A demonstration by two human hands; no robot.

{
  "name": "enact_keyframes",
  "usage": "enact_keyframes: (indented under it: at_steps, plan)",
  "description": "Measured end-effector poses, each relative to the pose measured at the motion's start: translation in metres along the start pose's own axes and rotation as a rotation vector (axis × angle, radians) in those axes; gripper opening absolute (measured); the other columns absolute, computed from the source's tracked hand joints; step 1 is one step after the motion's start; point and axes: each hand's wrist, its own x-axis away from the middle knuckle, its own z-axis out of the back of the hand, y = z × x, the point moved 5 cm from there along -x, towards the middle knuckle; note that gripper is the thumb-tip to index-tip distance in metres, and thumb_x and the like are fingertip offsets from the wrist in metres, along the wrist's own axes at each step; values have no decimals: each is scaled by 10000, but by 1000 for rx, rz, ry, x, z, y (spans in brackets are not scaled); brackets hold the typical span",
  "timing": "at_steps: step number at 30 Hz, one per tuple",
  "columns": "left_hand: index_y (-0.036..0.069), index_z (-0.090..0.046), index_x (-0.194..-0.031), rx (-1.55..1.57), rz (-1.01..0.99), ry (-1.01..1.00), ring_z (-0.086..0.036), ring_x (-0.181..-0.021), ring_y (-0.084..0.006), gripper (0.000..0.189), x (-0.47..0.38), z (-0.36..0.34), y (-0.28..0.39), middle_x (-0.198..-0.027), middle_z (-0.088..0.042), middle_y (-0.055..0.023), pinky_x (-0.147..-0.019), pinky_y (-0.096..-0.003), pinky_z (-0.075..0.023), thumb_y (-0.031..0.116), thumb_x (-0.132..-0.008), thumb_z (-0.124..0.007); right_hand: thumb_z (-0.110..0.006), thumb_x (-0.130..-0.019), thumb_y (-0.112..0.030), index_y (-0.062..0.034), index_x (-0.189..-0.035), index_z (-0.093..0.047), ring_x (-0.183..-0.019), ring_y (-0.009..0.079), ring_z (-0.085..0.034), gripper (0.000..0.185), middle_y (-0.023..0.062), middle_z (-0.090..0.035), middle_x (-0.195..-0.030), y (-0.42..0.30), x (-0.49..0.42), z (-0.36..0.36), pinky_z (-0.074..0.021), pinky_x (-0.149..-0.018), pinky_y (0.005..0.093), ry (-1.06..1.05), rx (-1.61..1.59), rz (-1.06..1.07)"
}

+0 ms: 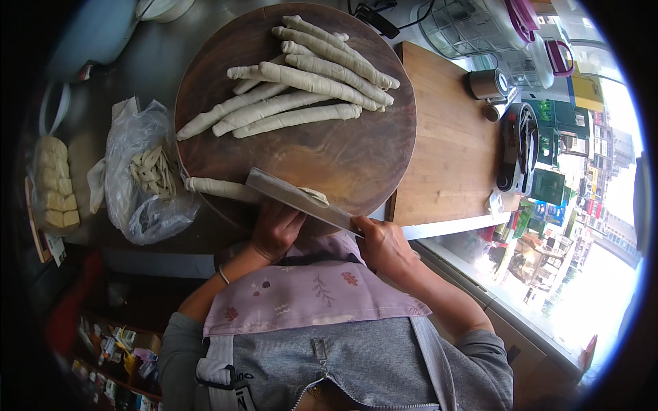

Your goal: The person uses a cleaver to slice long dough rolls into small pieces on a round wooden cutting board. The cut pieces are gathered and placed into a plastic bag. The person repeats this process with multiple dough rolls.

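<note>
A pale wrapped roll (223, 188), which looks like rolled bean curd skin, lies along the near edge of the round wooden chopping board (303, 149). My left hand (280, 228) is curled at the roll's right end, its fingertips partly hidden by the blade. My right hand (388, 244) grips the handle end of a cleaver (300, 199), whose blade slants across that end of the roll. Thin cut slices (314, 196) lie just beyond the blade. Farther back on the board, several uncut rolls (313, 82) are piled loosely.
Left of the board, a clear plastic bag (139, 216) holds pale slices (154, 172). Beyond it lies a pack of yellowish blocks (59, 187). A rectangular wooden board (452, 149) adjoins on the right, with a metal canister (486, 83) at its far edge, near the window.
</note>
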Motion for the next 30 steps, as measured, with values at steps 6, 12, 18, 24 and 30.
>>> enact_keyframes:
  at_steps: [6, 12, 18, 24, 30]
  plan:
    - [-25, -688, -1003, -64, -26, 24, -589, -879, -288, 240, -4, 7, 4, -1047, -620, -106, -804, -428, -480, 59, -784, -636, -549, -791, -17, -21, -1029, -617, -711, 403, -640, 248, 227, -643, -788, -4, 10, 18, -504, -628, 471, 35, -7, -5]
    - [-39, -684, -983, 16, -33, 55, -600, -978, -337, 235, -2, 6, 0, -1090, -626, -130, -876, -467, -475, 56, -773, -644, -612, -813, -60, -26, -1044, -663, -753, 401, -655, 239, 237, -664, -832, -14, 22, 22, -534, -684, 454, -91, 29, -92]
    - [-30, -694, -964, 32, -14, 27, -597, -1010, -354, 217, -1, 5, -3, -1077, -631, -144, -915, -488, -467, 49, -770, -639, -633, -792, -58, -20, -992, -627, -712, 406, -648, 204, 233, -651, -770, -16, 2, 10, -523, -635, 462, -159, 102, -65]
    - [-25, -690, -992, -18, -39, 26, -602, -1006, -351, 241, -2, 7, 3, -1067, -630, -152, -923, -474, -472, 30, -763, -641, -622, -784, -37, -22, -965, -577, -670, 409, -638, 187, 224, -640, -747, -16, -7, -15, -504, -581, 469, -68, 62, -7]
    - [-50, -661, -986, 56, 40, 112, -607, -883, -311, 243, -8, 11, -1, -1000, -611, -151, -790, -409, -494, -50, -746, -620, -603, -847, -63, -20, -929, -619, -640, 431, -616, 94, 248, -605, -670, -14, -8, -3, -492, -573, 479, 120, -105, -13]
